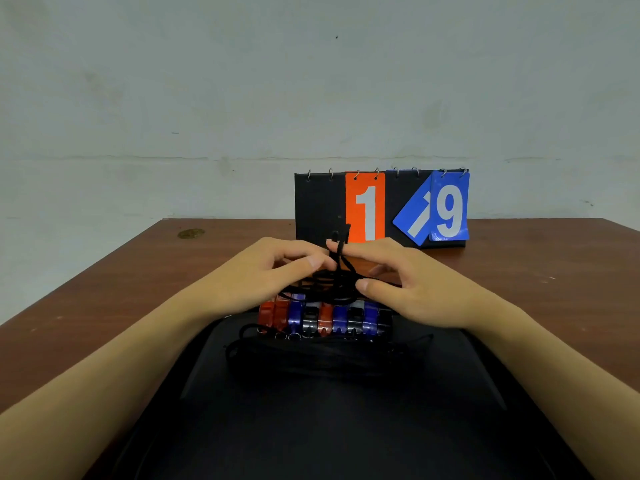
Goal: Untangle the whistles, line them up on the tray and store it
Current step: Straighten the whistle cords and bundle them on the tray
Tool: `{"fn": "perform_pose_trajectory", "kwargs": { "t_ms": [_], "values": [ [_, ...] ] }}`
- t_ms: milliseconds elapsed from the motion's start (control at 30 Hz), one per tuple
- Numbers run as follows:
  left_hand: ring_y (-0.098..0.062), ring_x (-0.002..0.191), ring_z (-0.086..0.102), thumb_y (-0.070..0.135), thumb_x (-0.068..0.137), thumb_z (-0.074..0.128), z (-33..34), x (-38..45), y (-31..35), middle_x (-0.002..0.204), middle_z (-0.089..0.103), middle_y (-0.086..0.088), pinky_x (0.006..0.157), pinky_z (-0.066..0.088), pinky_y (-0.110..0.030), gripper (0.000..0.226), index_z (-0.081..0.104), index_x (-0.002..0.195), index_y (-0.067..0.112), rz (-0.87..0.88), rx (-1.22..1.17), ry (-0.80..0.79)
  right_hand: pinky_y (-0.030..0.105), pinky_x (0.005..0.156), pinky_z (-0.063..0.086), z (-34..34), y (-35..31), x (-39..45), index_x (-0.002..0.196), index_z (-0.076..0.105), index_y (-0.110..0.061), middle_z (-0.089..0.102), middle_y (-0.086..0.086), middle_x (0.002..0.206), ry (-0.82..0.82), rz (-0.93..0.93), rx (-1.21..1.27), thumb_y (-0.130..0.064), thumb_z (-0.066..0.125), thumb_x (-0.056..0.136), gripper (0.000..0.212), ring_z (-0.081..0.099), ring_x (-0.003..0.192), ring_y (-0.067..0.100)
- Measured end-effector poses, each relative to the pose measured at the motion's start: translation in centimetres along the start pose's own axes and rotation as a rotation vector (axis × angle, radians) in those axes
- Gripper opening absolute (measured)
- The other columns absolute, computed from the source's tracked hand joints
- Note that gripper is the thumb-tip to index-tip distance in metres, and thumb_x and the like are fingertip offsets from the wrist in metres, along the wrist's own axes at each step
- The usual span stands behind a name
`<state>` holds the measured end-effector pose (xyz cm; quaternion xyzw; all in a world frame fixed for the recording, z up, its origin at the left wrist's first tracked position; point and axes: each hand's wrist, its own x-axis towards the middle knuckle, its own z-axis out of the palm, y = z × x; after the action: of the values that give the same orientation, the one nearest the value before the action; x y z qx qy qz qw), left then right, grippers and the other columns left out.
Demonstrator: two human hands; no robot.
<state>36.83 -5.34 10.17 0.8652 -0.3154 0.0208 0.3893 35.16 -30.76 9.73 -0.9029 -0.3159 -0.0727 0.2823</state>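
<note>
Several whistles (325,318), red, blue and black, stand side by side in a row at the far end of a black tray (311,417) in front of me. Their black cords (311,355) lie piled on the tray behind the row. A bunch of black cord (338,268) rises from the whistles up between my hands. My left hand (266,275) pinches this cord with thumb and fingers. My right hand (394,282) holds the same cord, which loops over its index finger. Both hands hover just above the far side of the whistle row.
A black flip scoreboard (381,209) with an orange 1 and blue cards stands on the brown wooden table (121,289) just beyond my hands. A pale wall rises behind the table. A small yellowish stain (191,233) marks the table's far left.
</note>
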Motion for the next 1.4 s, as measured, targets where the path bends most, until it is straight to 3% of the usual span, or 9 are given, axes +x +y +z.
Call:
{"fn": "perform_pose_trajectory", "kwargs": {
  "t_ms": [200, 367, 500, 667, 800, 1000, 1133, 1267, 1400],
  "values": [
    [0.004, 0.108, 0.068, 0.038, 0.105, 0.051, -0.3, 0.1, -0.5, 0.114, 0.076, 0.013, 0.099, 0.051, -0.023, 0.026, 0.068, 0.124, 0.04, -0.056, 0.058, 0.068, 0.005, 0.096, 0.041, 0.2, 0.2, 0.0, 0.136, 0.031, -0.069, 0.041, -0.055, 0.117, 0.03, 0.02, -0.025, -0.03, 0.059, 0.101, 0.06, 0.048, 0.115, -0.017],
    [0.007, 0.108, 0.066, 0.036, 0.105, 0.053, -0.9, 0.1, -1.0, 0.119, 0.071, 0.019, 0.096, 0.052, -0.022, 0.025, 0.067, 0.125, 0.041, -0.084, 0.088, 0.152, 0.019, 0.095, 0.048, -0.4, 1.3, 0.5, 0.151, 0.038, -0.046, 0.057, -0.01, 0.141, 0.146, 0.141, -0.066, -0.032, 0.056, 0.101, 0.055, 0.065, 0.104, 0.005],
    [0.012, 0.095, 0.067, 0.031, 0.104, 0.055, -1.4, 0.2, -1.0, 0.116, 0.071, 0.016, 0.08, 0.049, -0.004, 0.029, 0.065, 0.131, 0.033, -0.107, 0.044, 0.238, 0.022, 0.091, 0.047, -1.0, 2.5, 0.5, 0.153, 0.04, -0.034, 0.06, -0.005, 0.139, 0.224, 0.251, -0.074, -0.029, 0.055, 0.102, 0.054, 0.069, 0.104, 0.02],
    [-0.001, 0.102, 0.074, 0.028, 0.103, 0.058, -2.0, 0.4, -1.7, 0.114, 0.078, 0.015, 0.113, 0.046, -0.036, 0.029, 0.066, 0.131, 0.033, -0.179, -0.109, 0.339, 0.019, 0.091, 0.035, -1.5, 3.0, 0.4, 0.151, 0.044, -0.028, 0.06, -0.004, 0.14, 0.235, 0.338, -0.107, -0.027, 0.054, 0.103, 0.049, 0.051, 0.11, 0.0],
    [-0.014, 0.117, 0.072, 0.016, 0.096, 0.067, -2.4, 0.6, -1.5, 0.123, 0.076, 0.003, 0.111, 0.05, -0.04, 0.036, 0.067, 0.132, 0.016, -0.159, -0.478, 0.412, 0.02, 0.092, 0.035, -1.6, 3.3, 0.4, 0.151, 0.045, -0.026, 0.063, -0.002, 0.137, 0.236, 0.37, -0.142, -0.026, 0.054, 0.102, 0.051, 0.052, 0.107, 0.003],
    [-0.027, 0.127, 0.066, -0.007, 0.101, 0.045, -2.6, 0.7, -0.7, 0.132, 0.07, -0.017, 0.105, 0.054, -0.04, 0.035, 0.06, 0.133, -0.007, -0.073, -0.892, 0.315, 0.009, 0.089, 0.039, -1.5, 3.7, 0.4, 0.108, 0.076, -0.028, 0.066, -0.006, 0.13, 0.286, 0.323, -0.215, -0.017, 0.052, 0.099, 0.028, 0.057, 0.121, 0.007],
    [-0.032, 0.131, 0.063, -0.006, 0.099, 0.045, -2.4, 0.7, -0.5, 0.139, 0.064, -0.023, 0.108, 0.051, -0.043, 0.037, 0.057, 0.133, -0.012, -0.027, -1.009, 0.23, 0.036, 0.114, 0.031, -1.3, 2.4, 0.6, 0.093, 0.073, -0.036, 0.048, -0.002, 0.149, 0.341, 0.242, -0.224, -0.017, 0.056, 0.093, 0.026, 0.033, 0.146, 0.021],
    [-0.033, 0.134, 0.06, -0.003, 0.095, 0.05, -1.8, 0.6, 0.0, 0.141, 0.062, -0.023, 0.107, 0.052, -0.043, 0.044, 0.054, 0.138, -0.009, 0.013, -1.058, 0.117, 0.035, 0.116, 0.02, -0.6, 0.4, 0.2, 0.122, 0.065, -0.048, 0.029, -0.016, 0.161, 0.154, 0.023, -0.095, -0.027, 0.058, 0.1, 0.032, 0.017, 0.15, 0.014],
    [-0.034, 0.134, 0.06, 0.0, 0.095, 0.05, -1.2, 0.6, 0.1, 0.144, 0.061, -0.021, 0.104, 0.054, -0.041, 0.046, 0.053, 0.14, -0.007, 0.015, -1.049, 0.048, 0.048, 0.125, 0.017, 0.5, 0.8, 0.6, 0.15, 0.039, -0.049, 0.025, -0.023, 0.163, -0.017, 0.01, -0.101, -0.041, 0.044, 0.106, 0.045, 0.01, 0.152, 0.009]
  ]
}}
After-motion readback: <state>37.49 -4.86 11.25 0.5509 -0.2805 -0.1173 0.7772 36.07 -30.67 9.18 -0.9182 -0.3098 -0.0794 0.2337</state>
